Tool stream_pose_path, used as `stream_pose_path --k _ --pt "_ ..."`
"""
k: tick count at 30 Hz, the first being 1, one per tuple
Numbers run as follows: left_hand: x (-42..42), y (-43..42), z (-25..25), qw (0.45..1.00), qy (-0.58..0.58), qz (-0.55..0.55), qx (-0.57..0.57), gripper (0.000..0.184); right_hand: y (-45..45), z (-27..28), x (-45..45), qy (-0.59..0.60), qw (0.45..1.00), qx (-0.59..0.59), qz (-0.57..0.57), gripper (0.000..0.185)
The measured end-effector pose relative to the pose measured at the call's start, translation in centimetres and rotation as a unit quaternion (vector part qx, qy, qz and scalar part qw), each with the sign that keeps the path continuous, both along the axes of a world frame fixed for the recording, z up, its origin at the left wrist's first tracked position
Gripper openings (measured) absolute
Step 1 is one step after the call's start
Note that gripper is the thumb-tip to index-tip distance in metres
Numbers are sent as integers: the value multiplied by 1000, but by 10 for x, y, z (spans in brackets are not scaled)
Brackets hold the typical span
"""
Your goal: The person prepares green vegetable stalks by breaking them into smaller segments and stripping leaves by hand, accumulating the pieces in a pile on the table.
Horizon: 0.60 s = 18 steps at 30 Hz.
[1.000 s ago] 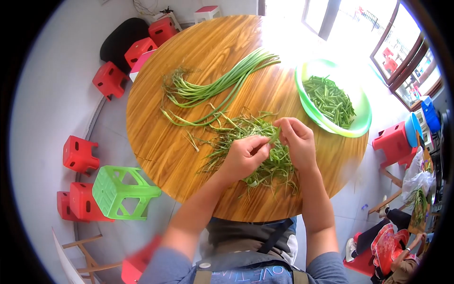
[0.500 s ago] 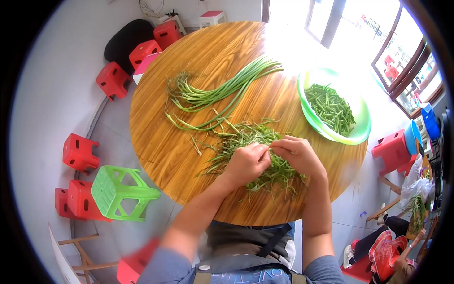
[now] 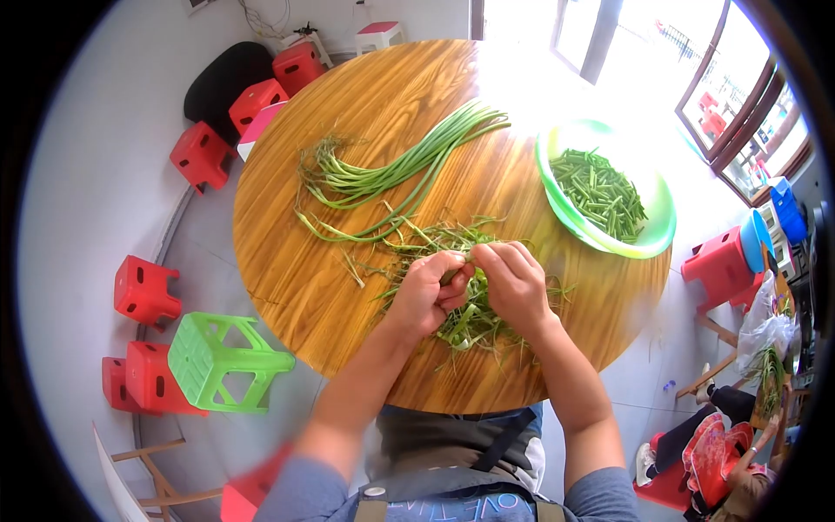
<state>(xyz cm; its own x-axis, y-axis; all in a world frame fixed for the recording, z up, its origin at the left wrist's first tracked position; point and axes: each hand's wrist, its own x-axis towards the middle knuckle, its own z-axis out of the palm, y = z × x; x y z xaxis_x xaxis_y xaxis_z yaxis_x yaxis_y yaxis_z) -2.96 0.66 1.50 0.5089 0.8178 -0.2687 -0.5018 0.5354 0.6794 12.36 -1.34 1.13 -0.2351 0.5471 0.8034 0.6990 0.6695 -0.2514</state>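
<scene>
My left hand (image 3: 420, 294) and my right hand (image 3: 517, 285) meet fingertip to fingertip above a pile of green and straw-coloured trimmings (image 3: 474, 324). Both are closed, pinching what looks like a garlic scape (image 3: 448, 277), mostly hidden by the fingers. Farther back on the round wooden table (image 3: 287, 261) lies a bunch of long garlic scapes (image 3: 396, 177), their thin, dry-looking tips to the left. At the right, a pale green plastic bowl (image 3: 570, 228) holds many short cut green pieces (image 3: 600, 193).
Red stools (image 3: 146, 291) and a green stool (image 3: 204, 361) stand on the floor at the left. To the right, a blue basin (image 3: 755, 244) rests by a red stool. Another person (image 3: 713, 452) sits at the lower right, near a white plastic bag (image 3: 765, 335).
My right hand has turned and shifted left. My left hand has moved slightly left and its fingers have turned upward. The view has swung a little to the right.
</scene>
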Motion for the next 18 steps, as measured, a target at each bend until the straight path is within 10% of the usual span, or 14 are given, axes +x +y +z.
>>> stream_pose_path --k 6,12,18 --pt "-4 2 -3 975 -169 -102 -100 18 -8 -1 -10 217 964 -143 53 17" --pt "2 -3 8 997 5 -19 79 19 -1 -6 -12 395 874 -244 144 18" --pt "5 -5 1 971 137 28 194 17 -4 9 3 158 984 -30 -74 25"
